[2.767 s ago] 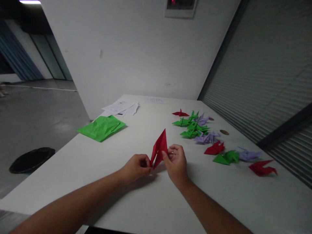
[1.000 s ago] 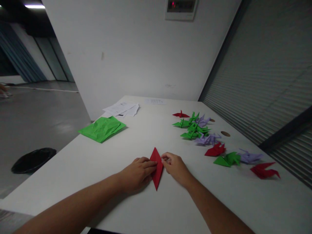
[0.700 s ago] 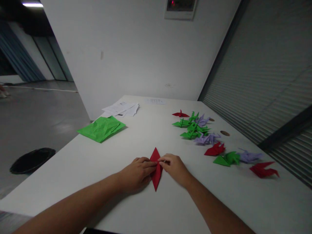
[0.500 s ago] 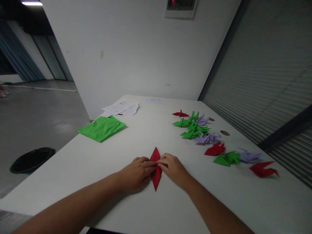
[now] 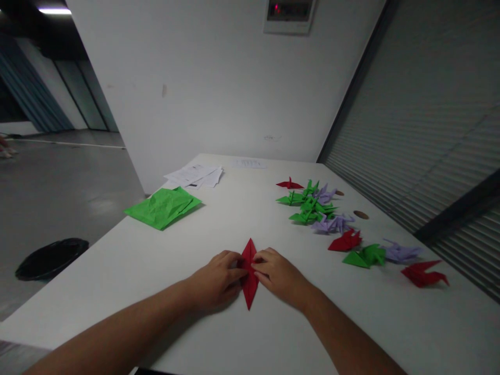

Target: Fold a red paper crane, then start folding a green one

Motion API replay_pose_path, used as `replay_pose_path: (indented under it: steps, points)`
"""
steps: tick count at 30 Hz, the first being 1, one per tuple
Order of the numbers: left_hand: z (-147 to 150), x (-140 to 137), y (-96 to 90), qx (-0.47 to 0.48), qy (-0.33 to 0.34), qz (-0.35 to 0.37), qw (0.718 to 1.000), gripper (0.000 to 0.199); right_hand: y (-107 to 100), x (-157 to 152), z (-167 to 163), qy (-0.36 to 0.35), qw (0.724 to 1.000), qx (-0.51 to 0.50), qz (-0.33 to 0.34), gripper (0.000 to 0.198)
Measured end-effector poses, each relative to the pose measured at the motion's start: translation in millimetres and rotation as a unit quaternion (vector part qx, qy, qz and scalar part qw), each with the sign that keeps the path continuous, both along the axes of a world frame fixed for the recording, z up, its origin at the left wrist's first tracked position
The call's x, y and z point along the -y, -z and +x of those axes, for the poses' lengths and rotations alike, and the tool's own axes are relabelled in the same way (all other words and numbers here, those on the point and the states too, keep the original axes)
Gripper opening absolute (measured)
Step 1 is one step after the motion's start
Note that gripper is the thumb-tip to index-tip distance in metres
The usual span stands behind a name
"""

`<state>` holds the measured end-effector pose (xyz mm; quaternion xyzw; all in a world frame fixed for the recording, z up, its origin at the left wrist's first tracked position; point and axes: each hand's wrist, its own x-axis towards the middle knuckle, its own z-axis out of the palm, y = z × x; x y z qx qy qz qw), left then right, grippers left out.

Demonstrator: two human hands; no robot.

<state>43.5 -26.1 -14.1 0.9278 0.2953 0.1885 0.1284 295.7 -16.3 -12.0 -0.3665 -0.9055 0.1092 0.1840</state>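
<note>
A red folded paper [image 5: 249, 291], a narrow diamond with a crease down its middle, lies flat on the white table in front of me. My left hand [image 5: 219, 278] grips its left edge, thumb resting on the paper and the other fingers bent at the side. At the right edge, my right hand [image 5: 279, 273] pinches the paper between thumb and fingertips. The fingers hide parts of both side edges, while the top and bottom points show.
Several folded paper cranes in green [image 5: 312, 205], purple [image 5: 332, 224] and red [image 5: 424, 273] line the right side. Crumpled green paper [image 5: 162, 205] and printed sheets [image 5: 195, 174] lie at the left. A black-lined bin [image 5: 50, 258] stands on the floor beyond the table's left edge.
My left fingers have drawn back from the paper's middle to its left edge, and the right fingers slightly rightward. More of the paper's centre shows now.
</note>
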Motion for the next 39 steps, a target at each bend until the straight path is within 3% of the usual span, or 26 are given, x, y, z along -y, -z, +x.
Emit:
replay_pose_path:
  steps: [4, 17, 23, 34, 39]
  points:
    - [-2.8, -4.3, 5.4, 0.007, -0.033, 0.008, 0.999, 0.031, -1.9, 0.0, 1.1, -0.010, 1.000, 0.004, 0.001, 0.021]
    - [-0.8, -1.4, -0.1, -0.010, -0.027, 0.001, 1.000, 0.032, -2.0, 3.1, -0.4, -0.001, 0.999, 0.044, 0.025, 0.044]
    - [-1.4, -1.0, -1.3, -0.003, -0.023, 0.001, 1.000, 0.031, -2.6, 4.2, -0.1, -0.017, 0.995, 0.087, 0.046, 0.030]
    - [-4.0, -6.3, -0.5, 0.073, 0.025, -0.037, 0.996, 0.033, -3.9, 4.7, -0.9, -0.016, 0.993, 0.108, 0.034, 0.027]
    - [-2.6, -7.2, -0.4, 0.075, 0.045, -0.009, 0.996, 0.039, -2.9, 3.4, 0.1, -0.020, 0.995, 0.096, 0.011, 0.022]
